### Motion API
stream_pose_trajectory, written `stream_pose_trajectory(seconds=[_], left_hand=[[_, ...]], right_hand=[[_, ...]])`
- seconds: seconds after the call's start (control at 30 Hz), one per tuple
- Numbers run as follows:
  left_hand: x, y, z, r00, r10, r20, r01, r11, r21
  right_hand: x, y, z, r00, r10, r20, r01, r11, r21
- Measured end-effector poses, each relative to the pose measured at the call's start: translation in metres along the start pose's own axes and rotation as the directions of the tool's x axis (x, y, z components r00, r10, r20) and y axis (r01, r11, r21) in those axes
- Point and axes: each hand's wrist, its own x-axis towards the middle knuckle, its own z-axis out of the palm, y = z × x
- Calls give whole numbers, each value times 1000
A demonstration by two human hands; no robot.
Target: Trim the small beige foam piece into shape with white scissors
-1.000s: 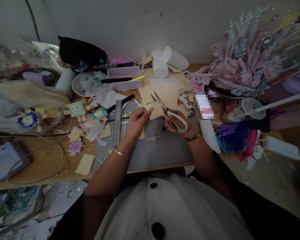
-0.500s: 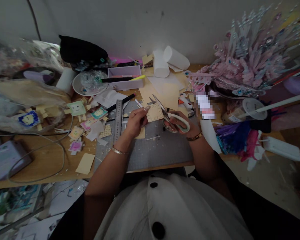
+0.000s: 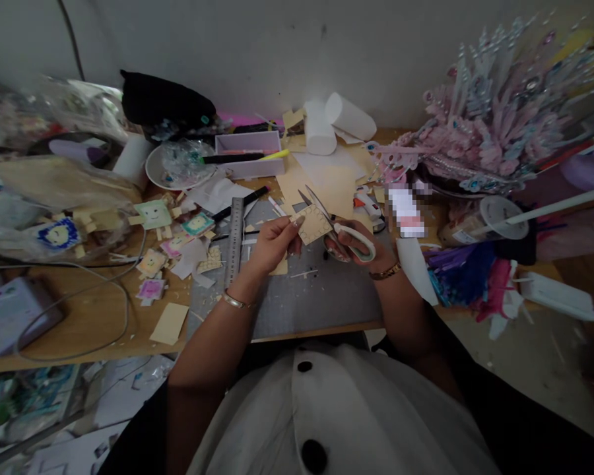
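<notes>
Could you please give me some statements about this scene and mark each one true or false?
1. The right hand holds scissors. True.
2. The left hand is empty. False: the left hand holds a card with outlines drawn on it.
3. The scissors are fully closed. False: they stand open.
4. A ruler lies to the left of the card. True.
5. The open box behind the ruler is bright green. False: the open box is pale purple.
6. White rolls sit near the wall. True.

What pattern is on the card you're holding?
The tan card has small rounded outlines along its edges, best seen in the head view.
</notes>
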Motion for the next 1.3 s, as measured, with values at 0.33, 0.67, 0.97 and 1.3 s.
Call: stream_pose_trajectory(seconds=[0.33,0.67,0.97,1.3], left_hand=[[-1,-2,8,999,4,49,-3,1000,-3],[-1,-3,9,1000,-13,23,13,1000,-17],[-2,-2,9,1000,-5,22,5,1000,-3],[0,-5,6,999,42,-4,-42,999,20]], right_hand=[[-1,0,5,999,6,-53,-5,1000,18],[1,1,5,996,-1,-85,-1,1000,-20],[0,4,6,992,2,-126,-10,998,-58],[0,4,6,992,-9,-127,-6,993,-119]])
